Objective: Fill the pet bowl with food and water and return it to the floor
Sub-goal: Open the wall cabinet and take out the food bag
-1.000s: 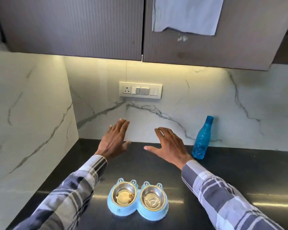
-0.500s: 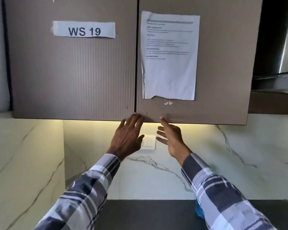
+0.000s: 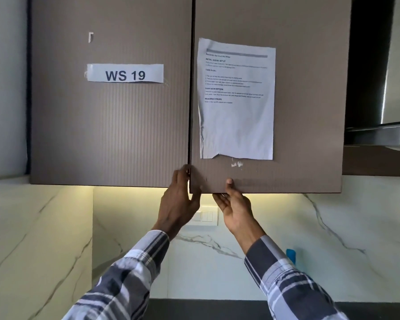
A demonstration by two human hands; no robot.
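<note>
Two hands are now on the upper cupboard. The left hand [image 3: 179,199] curls its fingers into the gap between the doors, at the lower corner of the left door [image 3: 111,93]. The right hand [image 3: 234,204] pinches the bottom edge of the right door [image 3: 310,88], thumb on the face and fingers under it. That door's lower edge sits slightly lower and proud of its neighbour, so it looks just cracked open.

Half a second ago both hands were spread flat and only reaching the lower edge of the doors, which lay flush. A second ago the hands hovered over the bench with the pet bowl below them and the blue bottle [image 3: 291,255] standing at the wall.

The view has tilted up, so the pet bowl is out of frame, presumably on the bench below; only a strip of the bench [image 3: 194,308] and the bottle's cap show. My reading is that the person is opening the cupboard to fetch food, so filling has not begun.
</note>
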